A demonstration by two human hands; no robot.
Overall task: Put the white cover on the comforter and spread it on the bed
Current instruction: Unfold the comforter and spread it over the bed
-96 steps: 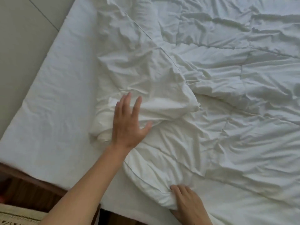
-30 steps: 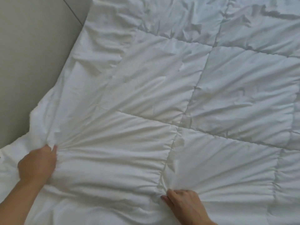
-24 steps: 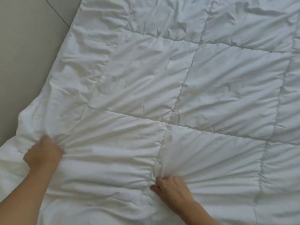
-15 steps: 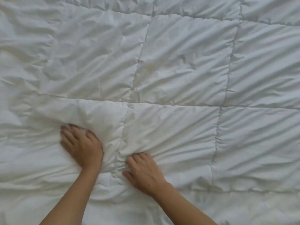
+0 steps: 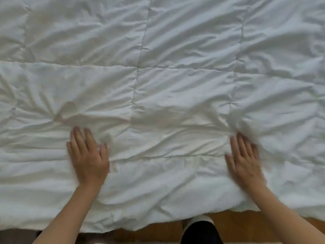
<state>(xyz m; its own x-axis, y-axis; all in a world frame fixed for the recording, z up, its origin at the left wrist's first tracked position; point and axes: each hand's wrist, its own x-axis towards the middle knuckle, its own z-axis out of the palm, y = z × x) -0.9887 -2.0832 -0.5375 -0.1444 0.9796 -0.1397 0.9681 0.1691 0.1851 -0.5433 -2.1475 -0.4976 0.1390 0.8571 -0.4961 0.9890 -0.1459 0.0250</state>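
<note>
Head view: left hand at 8, right hand at 4, flat, fingers straight, well apart, pressing comforter to smooth wrinkles.

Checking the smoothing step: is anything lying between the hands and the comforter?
Nothing visible does. The left hand and right hand both lie flat, fingers straight, directly on the comforter.

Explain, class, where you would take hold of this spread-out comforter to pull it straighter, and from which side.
Probably the near hem of the comforter, pinched at two spread points from the foot side. That edge hangs free over the wooden frame, while the left hand and right hand only lie flat on the quilted top.
</note>
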